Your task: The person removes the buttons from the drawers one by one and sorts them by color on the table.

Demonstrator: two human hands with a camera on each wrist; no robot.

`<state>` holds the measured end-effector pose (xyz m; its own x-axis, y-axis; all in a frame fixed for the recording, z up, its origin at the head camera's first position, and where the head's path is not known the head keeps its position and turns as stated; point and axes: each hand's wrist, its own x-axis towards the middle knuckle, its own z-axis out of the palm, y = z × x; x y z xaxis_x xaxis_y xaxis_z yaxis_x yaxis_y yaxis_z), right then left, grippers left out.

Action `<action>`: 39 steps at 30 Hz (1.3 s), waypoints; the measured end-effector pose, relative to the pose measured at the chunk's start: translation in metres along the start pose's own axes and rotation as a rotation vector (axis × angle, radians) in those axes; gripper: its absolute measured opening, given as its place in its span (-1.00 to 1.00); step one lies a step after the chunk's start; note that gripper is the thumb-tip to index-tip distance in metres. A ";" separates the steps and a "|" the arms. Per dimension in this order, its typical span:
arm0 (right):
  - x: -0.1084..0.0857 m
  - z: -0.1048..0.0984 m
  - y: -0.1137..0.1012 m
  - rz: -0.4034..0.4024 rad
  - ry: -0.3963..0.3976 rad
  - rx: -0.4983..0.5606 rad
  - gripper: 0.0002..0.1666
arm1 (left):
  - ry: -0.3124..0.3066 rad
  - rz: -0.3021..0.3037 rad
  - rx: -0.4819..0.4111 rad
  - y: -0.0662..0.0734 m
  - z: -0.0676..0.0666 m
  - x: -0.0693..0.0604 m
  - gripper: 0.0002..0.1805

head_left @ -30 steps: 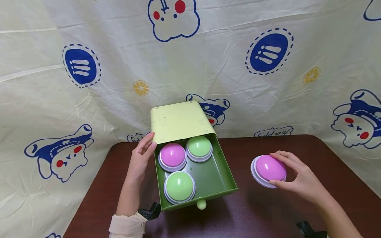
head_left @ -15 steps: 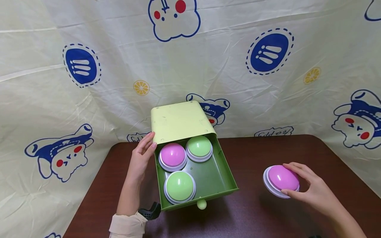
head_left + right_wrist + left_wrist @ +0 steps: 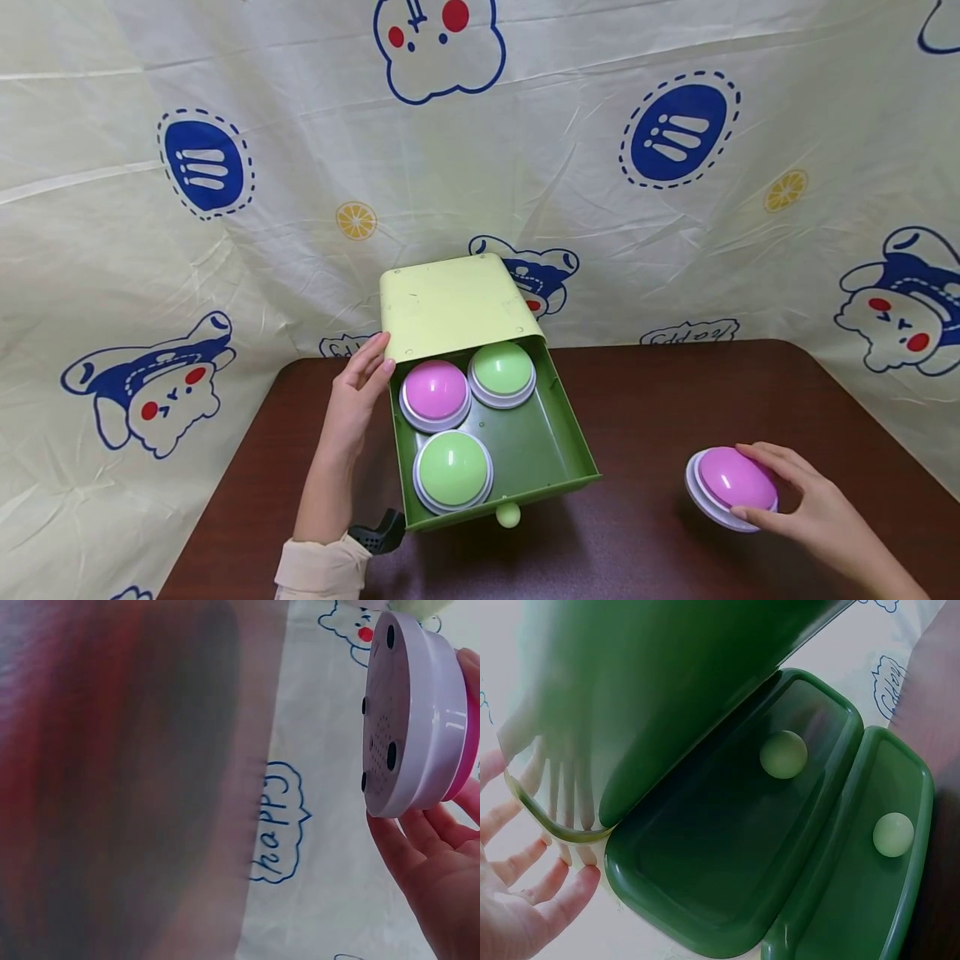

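Observation:
A pink-domed push button (image 3: 735,477) with a pale lilac base is pinched by its sides in my right hand (image 3: 821,512), thumb near, fingers far. It hangs tilted above the table; its underside (image 3: 386,724), with dark feet and small holes, shows in the right wrist view. My left hand (image 3: 358,396) rests against the left side of a pale green drawer cabinet (image 3: 457,304), fingers mostly straight. The pulled-out green drawer (image 3: 532,454) holds a pink button (image 3: 435,392), a green button (image 3: 502,371) at the back and another green button (image 3: 453,471) at the front left.
The drawer's round knob (image 3: 507,515) juts forward. Two more green drawer fronts with round knobs (image 3: 784,754) appear in the left wrist view. A brown table (image 3: 622,533) carries the cabinet, and a printed cloth (image 3: 525,167) hangs behind it.
My right hand has carried the pink button rightward and nearer, away from the drawer. The left hand, the cabinet and the buttons in the drawer have stayed put.

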<state>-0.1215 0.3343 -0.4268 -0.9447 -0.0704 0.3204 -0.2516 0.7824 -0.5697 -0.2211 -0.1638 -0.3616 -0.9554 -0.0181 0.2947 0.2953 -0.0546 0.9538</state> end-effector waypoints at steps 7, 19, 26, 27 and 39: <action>-0.007 0.004 0.011 0.069 -0.074 -0.023 -0.16 | -0.006 0.008 -0.003 0.001 0.000 -0.001 -0.52; -0.012 0.008 0.028 0.170 -0.216 -0.029 -0.11 | -0.006 0.005 0.001 -0.001 0.000 0.001 -0.51; -0.013 0.010 0.033 0.170 -0.248 -0.037 -0.13 | 0.000 0.000 0.001 -0.001 -0.001 0.001 -0.51; -0.014 0.011 0.034 0.173 -0.253 -0.038 -0.13 | 0.001 0.000 0.001 -0.001 -0.001 0.001 -0.51; -0.018 0.015 0.041 0.149 -0.285 0.017 -0.17 | 0.004 -0.005 0.001 0.000 0.000 0.000 -0.51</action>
<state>-0.1181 0.3584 -0.4675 -0.9917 -0.1281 0.0093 -0.1074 0.7867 -0.6079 -0.2212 -0.1641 -0.3618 -0.9568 -0.0215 0.2899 0.2906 -0.0538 0.9553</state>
